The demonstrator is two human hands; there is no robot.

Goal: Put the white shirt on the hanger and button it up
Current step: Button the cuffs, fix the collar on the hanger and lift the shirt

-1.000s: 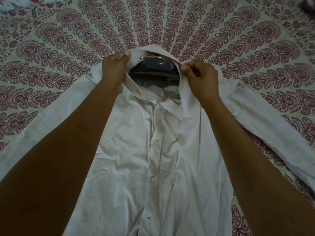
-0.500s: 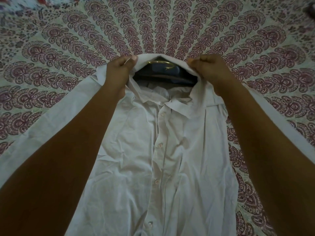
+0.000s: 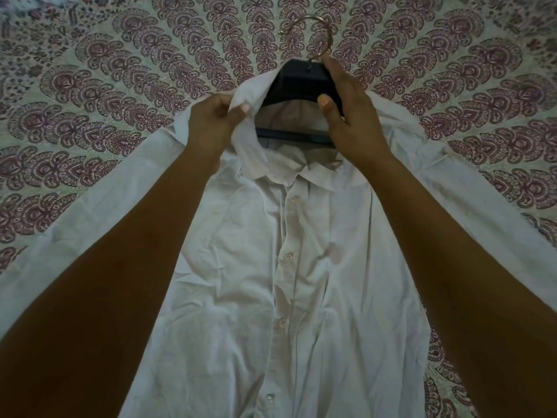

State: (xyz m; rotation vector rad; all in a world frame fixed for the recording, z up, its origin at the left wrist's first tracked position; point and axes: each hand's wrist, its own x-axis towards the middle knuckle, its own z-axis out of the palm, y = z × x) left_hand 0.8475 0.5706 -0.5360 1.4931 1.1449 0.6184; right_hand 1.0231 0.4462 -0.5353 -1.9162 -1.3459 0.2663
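The white shirt (image 3: 241,282) lies front up on the bedspread, sleeves spread out to both sides, several buttons running down its placket. A dark hanger (image 3: 298,82) sticks out of the neck opening, its brass hook (image 3: 316,31) lying on the cloth beyond. My left hand (image 3: 214,125) pinches the left side of the collar and holds it lifted. My right hand (image 3: 346,101) grips the hanger's right shoulder, thumb on its front and fingers curled over the top near the hook's base. The hanger's arms are hidden inside the shirt.
A bedspread (image 3: 105,86) with a maroon fan pattern on a pale ground covers the whole surface under the shirt. Both my forearms reach across the shirt body from the near edge.
My right hand let go of the collar and took the hanger. The hanger's top and hook, earlier covered by the collar, now stick out beyond it. My left hand still holds the collar.
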